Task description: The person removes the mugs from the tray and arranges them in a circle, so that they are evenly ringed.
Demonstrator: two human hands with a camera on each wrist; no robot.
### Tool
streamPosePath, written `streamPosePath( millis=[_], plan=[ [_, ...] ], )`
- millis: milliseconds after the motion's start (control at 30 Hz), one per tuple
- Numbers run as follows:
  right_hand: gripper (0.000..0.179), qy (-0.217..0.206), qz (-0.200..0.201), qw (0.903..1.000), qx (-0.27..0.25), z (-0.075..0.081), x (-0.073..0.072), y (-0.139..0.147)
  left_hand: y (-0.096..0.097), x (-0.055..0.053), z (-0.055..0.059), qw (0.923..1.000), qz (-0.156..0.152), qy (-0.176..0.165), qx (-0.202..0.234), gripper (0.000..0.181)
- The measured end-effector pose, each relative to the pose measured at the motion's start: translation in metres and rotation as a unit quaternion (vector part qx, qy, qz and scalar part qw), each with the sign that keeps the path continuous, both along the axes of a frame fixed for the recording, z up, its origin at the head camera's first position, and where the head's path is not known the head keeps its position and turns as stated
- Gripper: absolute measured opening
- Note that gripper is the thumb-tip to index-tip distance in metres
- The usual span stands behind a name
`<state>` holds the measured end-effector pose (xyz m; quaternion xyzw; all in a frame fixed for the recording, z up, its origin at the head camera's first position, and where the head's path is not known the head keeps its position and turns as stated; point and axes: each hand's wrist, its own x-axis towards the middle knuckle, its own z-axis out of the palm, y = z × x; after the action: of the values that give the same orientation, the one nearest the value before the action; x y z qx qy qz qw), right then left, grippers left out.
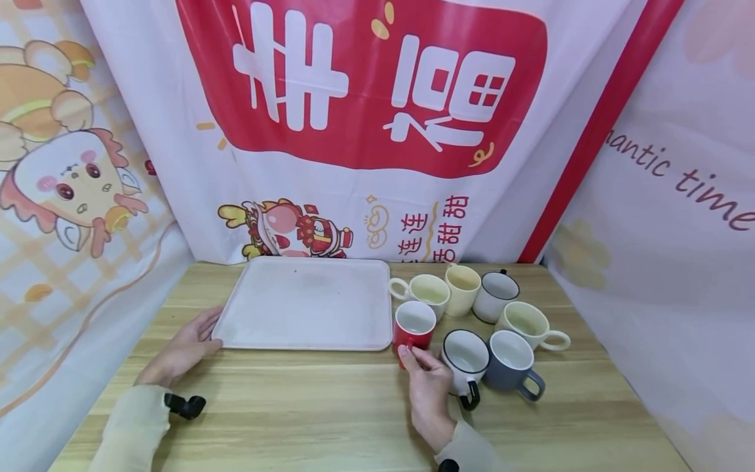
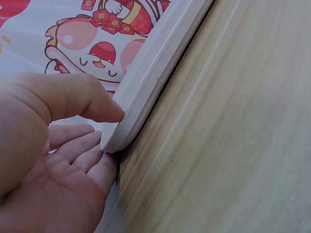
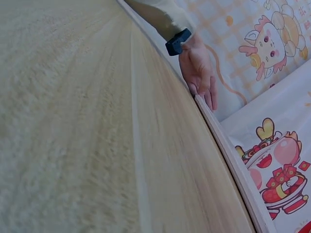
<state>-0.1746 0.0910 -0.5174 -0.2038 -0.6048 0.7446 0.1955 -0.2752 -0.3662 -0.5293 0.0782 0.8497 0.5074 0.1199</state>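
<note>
A white rectangular tray (image 1: 307,305) lies flat at the back left of the wooden table. My left hand (image 1: 184,349) holds its front left corner; in the left wrist view the thumb (image 2: 104,104) rests on the rim and the fingers reach along the side. To the tray's right stands an upright red mug (image 1: 413,337) with a white inside. My right hand (image 1: 430,393) pinches the red mug's handle between thumb and fingers. Just right of that hand is a white mug (image 1: 463,367) with a black rim and handle.
Close around the red mug stand several others: pale yellow mugs (image 1: 432,295), a white one with a dark rim (image 1: 494,301) and a dark grey-blue mug (image 1: 507,370). Printed cloth (image 1: 377,196) hangs along the table's back edge and both sides.
</note>
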Motion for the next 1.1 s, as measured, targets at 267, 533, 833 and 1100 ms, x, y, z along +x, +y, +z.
streamPosePath(
  millis=[267,533,833,1100],
  plan=[
    [0.022,-0.019,0.018,0.9995,0.018,-0.007,0.000,0.001,0.001,0.001,0.001,1.0000,-0.005,0.005,0.006,0.085],
    [0.039,-0.065,0.159,0.9794,0.107,0.013,0.006,0.017,0.001,0.001,0.003,0.9999,-0.007,0.007,0.008,0.086],
    [0.059,-0.109,0.403,0.8191,0.393,0.066,0.011,0.044,-0.001,0.000,0.004,1.0000,-0.004,0.003,0.005,0.085],
    [0.046,0.003,0.479,0.7269,0.493,0.117,-0.026,0.079,-0.004,-0.001,-0.001,0.9997,-0.007,0.007,0.022,0.085]
  ],
)
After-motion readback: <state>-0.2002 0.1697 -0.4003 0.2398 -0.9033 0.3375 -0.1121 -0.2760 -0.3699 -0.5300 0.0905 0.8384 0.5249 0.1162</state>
